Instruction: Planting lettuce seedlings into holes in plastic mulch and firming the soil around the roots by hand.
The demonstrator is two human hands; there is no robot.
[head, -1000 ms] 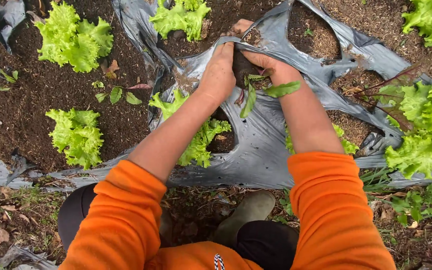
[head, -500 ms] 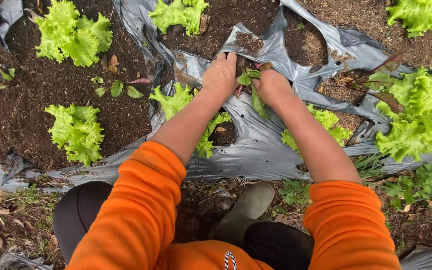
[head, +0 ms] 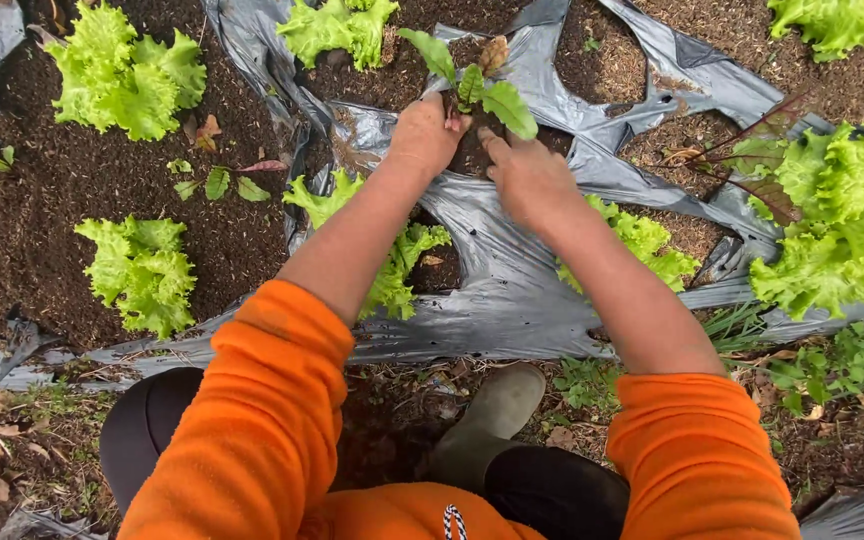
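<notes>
Seedling (head: 472, 85) with green leaves stands in soil through a hole in grey plastic sheet (head: 512, 290). Left hand (head: 424, 135) and right hand (head: 524, 178), fingers curled, press the soil at its base; 2 lettuces (head: 127, 70) left.

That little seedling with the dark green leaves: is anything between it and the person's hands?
Nothing visible. The left hand and right hand press on either side of the seedling at its base, in an opening in the grey plastic sheet. The sheet lies around it, not between.

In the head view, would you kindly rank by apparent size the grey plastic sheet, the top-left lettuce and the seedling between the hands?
1. Grey plastic mulch sheet
2. Light green lettuce at top left
3. Small green-leaved seedling
</notes>
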